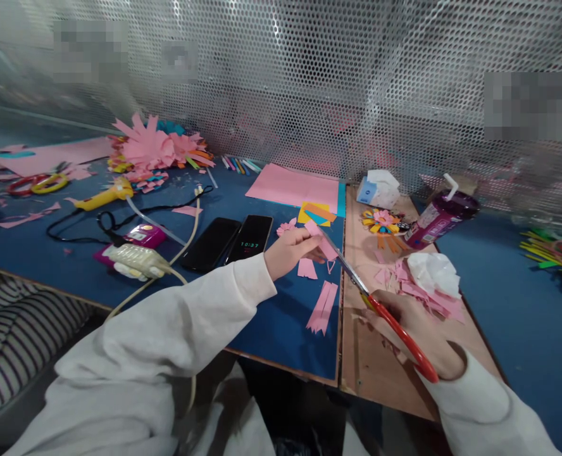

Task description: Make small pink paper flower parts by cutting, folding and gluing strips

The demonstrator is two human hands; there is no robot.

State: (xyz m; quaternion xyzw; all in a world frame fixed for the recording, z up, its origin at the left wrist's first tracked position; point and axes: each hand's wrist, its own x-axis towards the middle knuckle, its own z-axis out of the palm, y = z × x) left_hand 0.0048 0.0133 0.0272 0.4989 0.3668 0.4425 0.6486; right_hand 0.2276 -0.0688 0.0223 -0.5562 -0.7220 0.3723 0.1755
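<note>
My left hand (291, 251) pinches a narrow strip of pink paper (327, 247) above the blue table. In my right hand (411, 329) are red-handled scissors (399, 332), their blades pointing up and left to the strip's right edge. The blades look nearly closed at the paper; whether they are cutting cannot be made out. Below the left hand lie a small pink paper piece (307, 268) and pink strips with notched ends (323, 308). A pink paper flower (287, 227) rests just beyond the left hand, beside yellow, orange and blue paper pieces (316, 214).
Two phones (249, 239) lie left of my hand. Further left are a yellow glue gun (103, 195), cables and more scissors (50, 183). Pink sheets (297, 187) lie at the back. At right stand a tissue pack (378, 188) and a purple cup (440, 218), with pink scraps (433, 301) nearby.
</note>
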